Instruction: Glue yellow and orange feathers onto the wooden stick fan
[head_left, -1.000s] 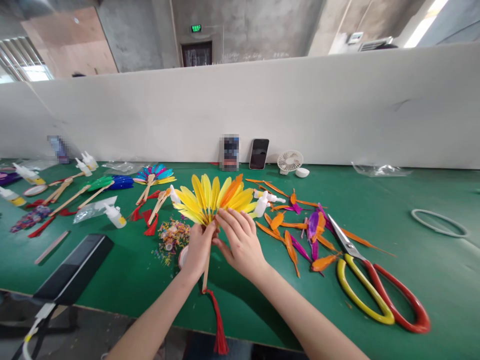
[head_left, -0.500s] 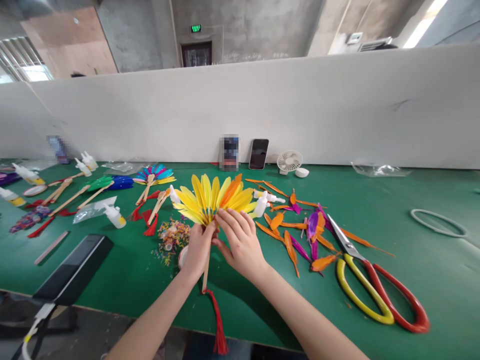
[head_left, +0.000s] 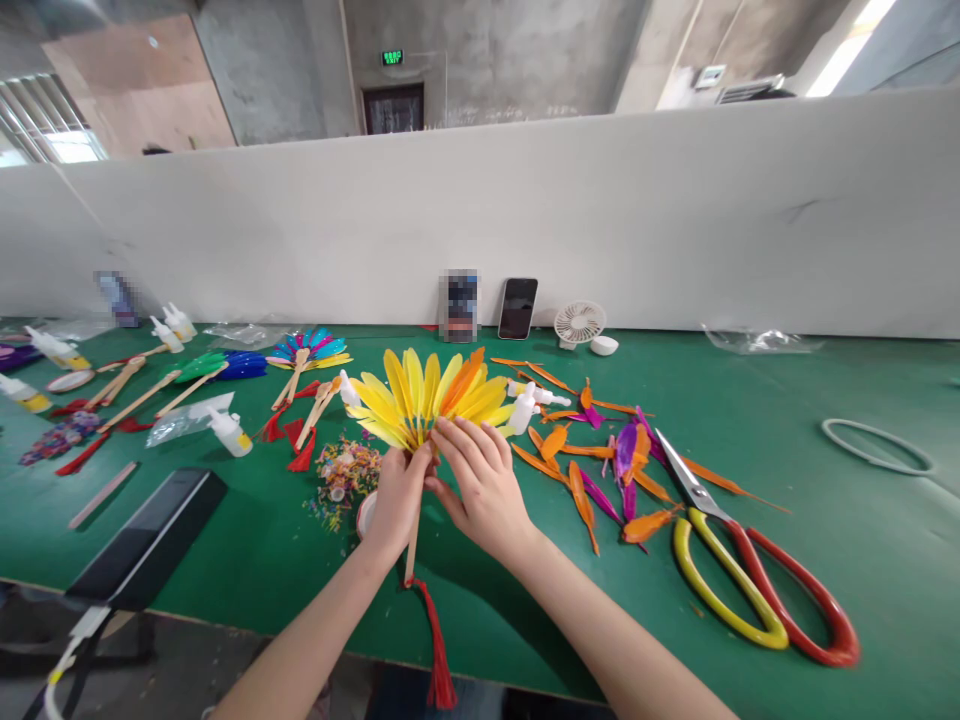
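A feather fan (head_left: 409, 395) with yellow feathers spread in a half circle stands upright in front of me. My left hand (head_left: 397, 500) is closed around the top of its wooden handle (head_left: 411, 555), and a red tassel (head_left: 439, 650) hangs from the lower end. One orange feather (head_left: 465, 382) lies among the yellow ones, right of the middle. My right hand (head_left: 480, 485) presses its fingers together at that feather's base, against the fan; its fingertips and the feather's quill are partly hidden.
Loose orange and purple feathers (head_left: 576, 495) lie to the right, beside large scissors (head_left: 701, 495) with yellow and red handles. Dried flowers (head_left: 349, 470), glue bottles (head_left: 229, 432), more fans (head_left: 307, 350) and a black power bank (head_left: 150, 535) are on the left. A phone (head_left: 517, 308) and small fan (head_left: 579, 322) stand behind.
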